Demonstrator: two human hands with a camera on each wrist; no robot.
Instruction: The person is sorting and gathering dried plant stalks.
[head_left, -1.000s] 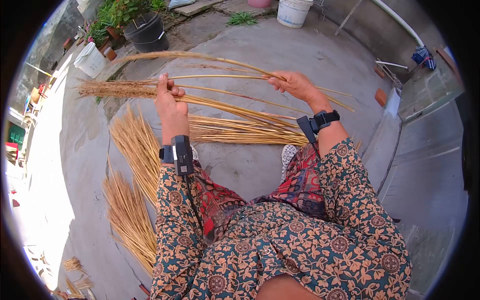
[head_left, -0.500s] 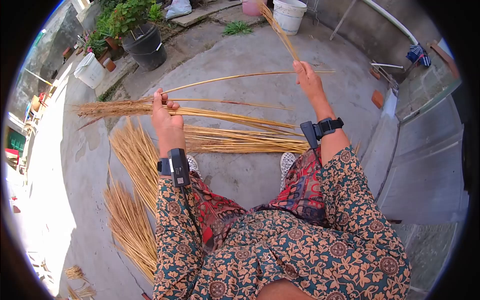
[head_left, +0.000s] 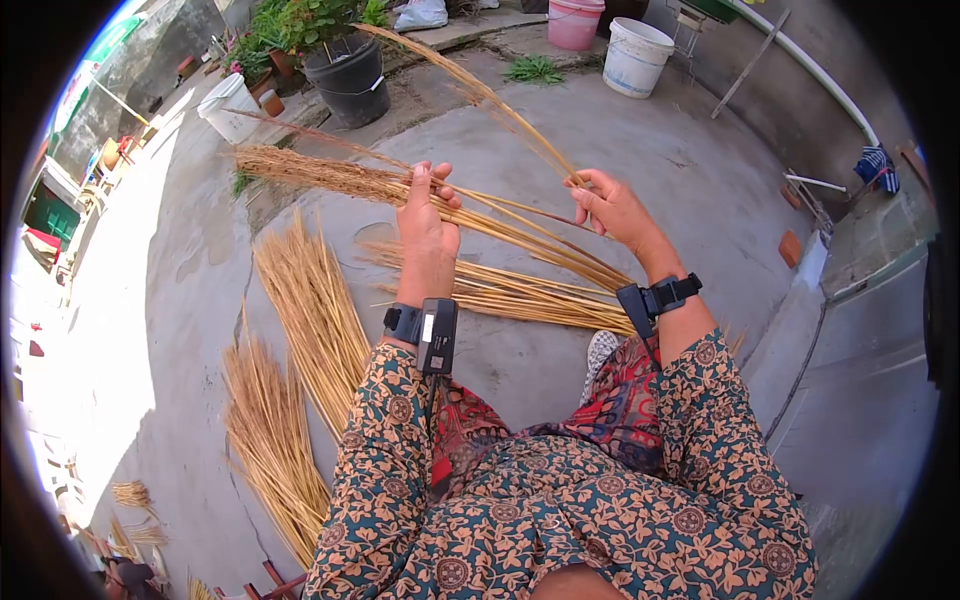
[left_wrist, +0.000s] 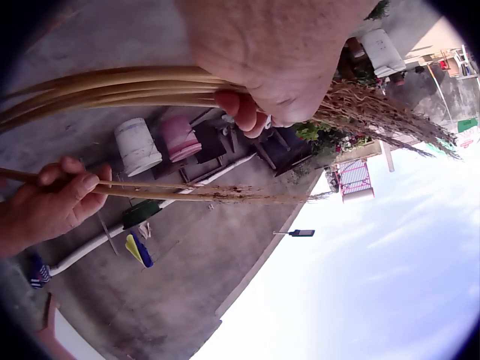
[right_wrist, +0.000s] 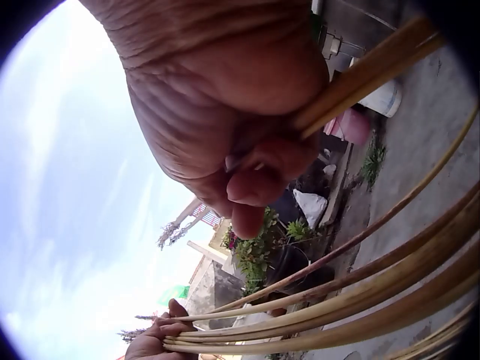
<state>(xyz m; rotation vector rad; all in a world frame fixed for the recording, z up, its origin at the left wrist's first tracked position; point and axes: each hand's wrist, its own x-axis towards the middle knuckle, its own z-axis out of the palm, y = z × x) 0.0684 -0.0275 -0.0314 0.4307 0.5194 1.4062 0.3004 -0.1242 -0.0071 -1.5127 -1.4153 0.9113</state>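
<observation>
In the head view the left hand (head_left: 428,235) grips a bundle of long dry stalks (head_left: 530,238) just below their brown feathery heads, which point left. The right hand (head_left: 622,215), to its right, pinches a few separate stalks (head_left: 520,122) that slope up and left. The left wrist view shows the left hand (left_wrist: 262,56) around the bundle (left_wrist: 142,82), and the right hand (left_wrist: 64,199) holding two or so thin stalks (left_wrist: 165,191). From the right wrist, the right hand (right_wrist: 225,112) is curled round stalks (right_wrist: 360,79), with the left hand (right_wrist: 161,335) at the bundle's far end.
More stalks (head_left: 530,300) lie on the concrete floor in front of the feet, and two piles (head_left: 315,320), (head_left: 270,440) lie at the left. Farther off stand a black plant pot (head_left: 347,82), a white bucket (head_left: 637,60), a pink bucket (head_left: 574,24) and a brick (head_left: 790,249).
The right hand first drew stalks away from the bundle and raised them; now it has come lower, nearer the left hand. The view has shifted, and the held stalks slope down to the right.
</observation>
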